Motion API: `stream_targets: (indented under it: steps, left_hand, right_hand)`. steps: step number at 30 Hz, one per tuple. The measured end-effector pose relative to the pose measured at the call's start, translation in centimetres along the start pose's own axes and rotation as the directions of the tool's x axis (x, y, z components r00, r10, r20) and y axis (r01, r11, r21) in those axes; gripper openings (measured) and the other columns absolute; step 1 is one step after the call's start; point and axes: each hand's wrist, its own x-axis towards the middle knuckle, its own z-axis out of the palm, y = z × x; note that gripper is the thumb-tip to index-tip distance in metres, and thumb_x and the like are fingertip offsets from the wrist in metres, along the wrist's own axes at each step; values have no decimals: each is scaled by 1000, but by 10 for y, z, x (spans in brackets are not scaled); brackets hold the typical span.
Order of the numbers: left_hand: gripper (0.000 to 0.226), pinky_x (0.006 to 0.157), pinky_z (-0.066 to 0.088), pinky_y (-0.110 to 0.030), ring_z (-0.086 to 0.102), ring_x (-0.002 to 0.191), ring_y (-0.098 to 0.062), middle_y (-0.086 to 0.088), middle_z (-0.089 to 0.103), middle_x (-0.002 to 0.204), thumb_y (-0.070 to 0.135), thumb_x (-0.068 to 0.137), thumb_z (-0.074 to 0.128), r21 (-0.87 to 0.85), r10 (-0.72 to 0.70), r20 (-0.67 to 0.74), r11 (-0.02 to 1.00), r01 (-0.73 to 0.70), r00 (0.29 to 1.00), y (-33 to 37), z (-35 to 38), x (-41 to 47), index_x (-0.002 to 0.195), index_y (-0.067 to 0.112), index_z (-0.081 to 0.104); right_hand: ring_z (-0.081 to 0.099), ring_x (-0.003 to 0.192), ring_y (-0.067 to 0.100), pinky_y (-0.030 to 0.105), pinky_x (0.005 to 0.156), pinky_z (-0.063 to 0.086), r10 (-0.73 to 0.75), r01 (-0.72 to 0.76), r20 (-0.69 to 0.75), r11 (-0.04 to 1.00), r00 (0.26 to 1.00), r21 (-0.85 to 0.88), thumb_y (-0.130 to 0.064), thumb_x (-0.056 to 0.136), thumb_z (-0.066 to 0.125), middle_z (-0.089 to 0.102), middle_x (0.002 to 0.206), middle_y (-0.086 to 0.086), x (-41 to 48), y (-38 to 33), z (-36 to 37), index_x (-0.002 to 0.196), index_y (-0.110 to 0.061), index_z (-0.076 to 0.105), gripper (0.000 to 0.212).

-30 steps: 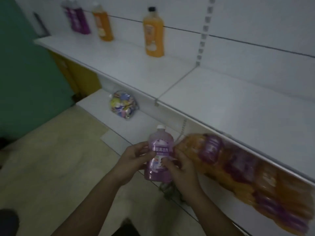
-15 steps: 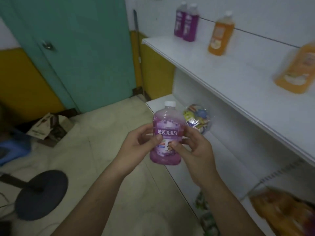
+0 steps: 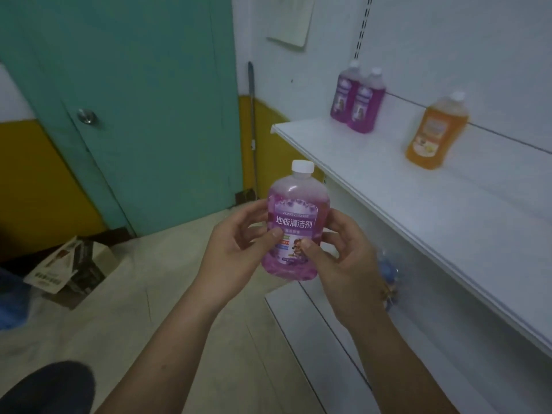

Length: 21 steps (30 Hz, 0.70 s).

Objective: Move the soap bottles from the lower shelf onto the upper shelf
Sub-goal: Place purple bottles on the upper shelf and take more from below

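A purple soap bottle (image 3: pixel 295 204) with a white cap is held upright in front of me, label facing me. My left hand (image 3: pixel 236 252) grips its left side and my right hand (image 3: pixel 343 261) grips its right side, thumbs on the label. It hangs left of the white upper shelf (image 3: pixel 418 204), a little below the shelf's level. On that shelf two purple bottles (image 3: pixel 357 100) stand side by side at the far end, and an orange bottle (image 3: pixel 433 132) stands nearer. The lower shelf (image 3: pixel 301 318) shows below my right wrist.
A teal door (image 3: pixel 143 109) and a yellow wall panel (image 3: pixel 38 180) lie to the left. A cardboard box (image 3: pixel 71 267) sits on the floor. A mop handle (image 3: pixel 253 127) leans in the corner. A colourful bag (image 3: pixel 388 279) lies on the lower shelf behind my right hand.
My view has swung left and up, away from the packed bottles on the lower shelf. Both hands have lifted the purple bottle higher, toward the upper shelf's end.
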Motion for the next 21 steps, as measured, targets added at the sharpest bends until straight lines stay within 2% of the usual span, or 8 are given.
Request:
stream_targets:
  steps: [5,10,15,18,21]
  left_hand:
    - [49,93,60,-33,70,115,-24,-2,71,129,18,91,74,45,69,27,997,-70,997,-3,6,98,137,12,60]
    - [40,83,56,-18,70,112,-11,6,74,121,5,96,67,96,132,109,985,-143,985,-2,25,182,132,23,64]
    - [42,85,61,-27,69,111,-13,10,73,123,11,99,67,146,167,206,969,-199,964,-16,43,259,137,27,61]
    - [42,82,61,-23,67,113,-5,15,71,124,20,99,66,146,156,294,968,-205,943,-27,55,306,138,33,59]
    - [41,83,60,-20,65,115,-3,16,70,125,27,100,64,136,143,396,968,-212,907,-41,60,358,140,35,58]
  right_hand:
    - [70,101,9,25,73,61,-54,53,-38,998,998,-19,-5,86,78,73,114,-9,92,0,10,134,-21,61,53]
    - [69,96,-1,15,70,57,-85,77,-116,994,990,-76,-2,86,76,71,111,-13,170,-5,11,130,-21,62,50]
    - [65,96,-4,7,68,52,-112,71,-210,978,971,-198,-13,88,77,68,117,-15,229,3,5,132,-25,58,49]
    - [65,97,-4,5,65,51,-78,8,-293,972,953,-235,-17,91,77,63,115,-23,264,12,3,129,-32,54,47]
    - [64,98,0,4,64,51,-72,-40,-363,956,929,-290,-14,92,75,60,114,-24,303,21,7,128,-31,51,46]
